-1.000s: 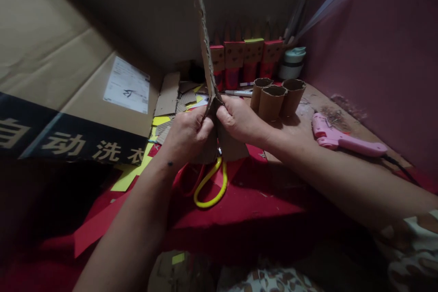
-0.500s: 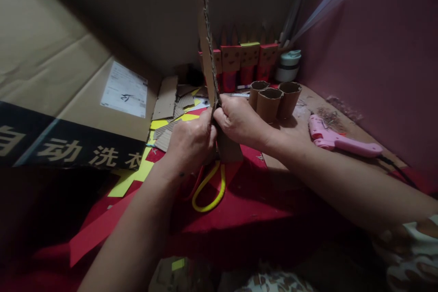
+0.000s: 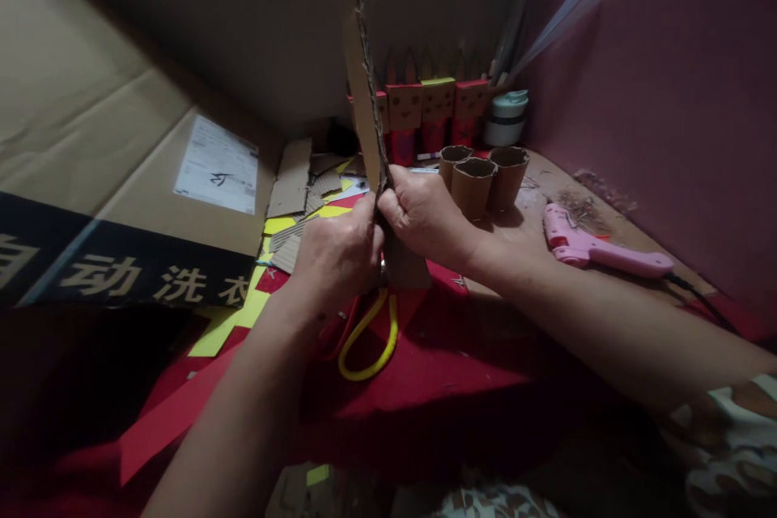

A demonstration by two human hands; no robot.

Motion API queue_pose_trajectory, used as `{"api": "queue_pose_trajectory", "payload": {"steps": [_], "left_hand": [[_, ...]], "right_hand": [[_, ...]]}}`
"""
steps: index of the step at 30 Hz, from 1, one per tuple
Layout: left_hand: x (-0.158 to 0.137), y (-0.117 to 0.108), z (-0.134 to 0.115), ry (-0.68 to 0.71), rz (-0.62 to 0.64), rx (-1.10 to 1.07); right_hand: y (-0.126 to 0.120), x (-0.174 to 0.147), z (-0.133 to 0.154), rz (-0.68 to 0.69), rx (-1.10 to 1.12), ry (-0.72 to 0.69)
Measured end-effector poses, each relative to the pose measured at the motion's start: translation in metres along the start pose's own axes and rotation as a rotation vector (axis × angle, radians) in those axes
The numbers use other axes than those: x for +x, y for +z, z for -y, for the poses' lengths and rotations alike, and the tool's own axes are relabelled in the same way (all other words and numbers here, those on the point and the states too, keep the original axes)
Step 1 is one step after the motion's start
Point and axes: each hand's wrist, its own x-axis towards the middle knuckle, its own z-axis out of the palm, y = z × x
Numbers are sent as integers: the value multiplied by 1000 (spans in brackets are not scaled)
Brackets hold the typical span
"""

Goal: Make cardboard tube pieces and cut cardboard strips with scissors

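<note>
Both my hands are closed side by side on an upright piece of cardboard (image 3: 365, 89), seen nearly edge-on with its corrugated rim towards me. My left hand (image 3: 340, 244) grips its lower left side, and my right hand (image 3: 428, 209) pinches it from the right. The fingertips are partly hidden behind the knuckles. Below the hands a cardboard flap (image 3: 408, 265) shows. Scissors with a yellow handle loop (image 3: 371, 372) and a red one lie on the red cloth (image 3: 449, 372) under them.
Three cardboard tubes (image 3: 472, 190) stand beyond my right hand, with a pink glue gun (image 3: 610, 247) and its cord farther right. Decorated cardboard figures (image 3: 405, 109) and a jar (image 3: 506, 117) stand behind. A large carton (image 3: 133, 170) fills the left, beside paper and cardboard scraps (image 3: 291, 186).
Both hands keep their hold on the cardboard, whose upper part leans slightly more to the left. The whole view has shifted a little.
</note>
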Motion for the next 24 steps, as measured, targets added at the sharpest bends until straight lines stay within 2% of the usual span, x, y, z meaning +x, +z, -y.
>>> {"api": "queue_pose_trajectory", "payload": {"steps": [4,7,11,15,24], "left_hand": [[0,-1,1,-44,34,-76],[-1,-2,4,-70,23,-121],[-2,-4,2,-72,56,-90],[-2,-5,-2,-78,88,-91],[-3,-5,0,-76,91,-116]], "right_hand": [[5,-1,0,-55,62,45],[8,-2,-3,-52,133,5],[11,-5,-5,-38,64,-34],[11,-7,-2,-14,-25,-13],[8,-6,-1,-84,55,22]]}}
